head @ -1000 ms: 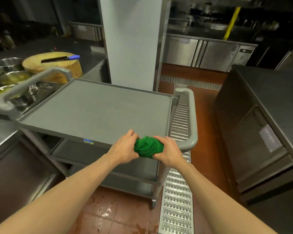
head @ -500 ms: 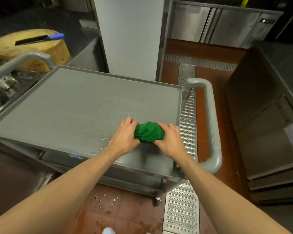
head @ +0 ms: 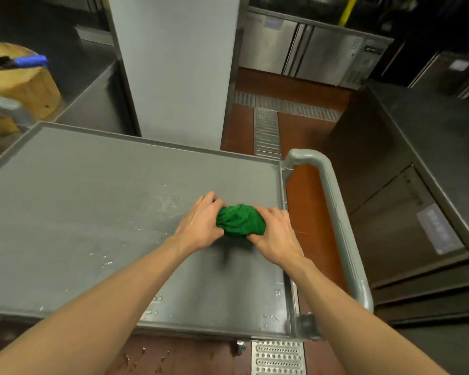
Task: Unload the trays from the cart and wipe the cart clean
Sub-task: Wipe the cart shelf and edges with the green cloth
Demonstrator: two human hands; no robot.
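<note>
The grey cart fills the lower middle of the head view; its flat top shelf carries no trays, only small pale crumbs and wet specks. A bunched green cloth rests on the right half of that shelf. My left hand grips the cloth's left side and my right hand grips its right side, both pressing it down onto the shelf. The cart's grey handle curves along the right edge.
A white pillar stands just behind the cart. At the far left a wooden chopping block holds a blue-handled knife. Steel counters run along the right. A metal floor drain grate crosses the red tiles.
The cloth and both hands have moved from the cart's near edge farther in over the top shelf, and my view has closed in on the cart.
</note>
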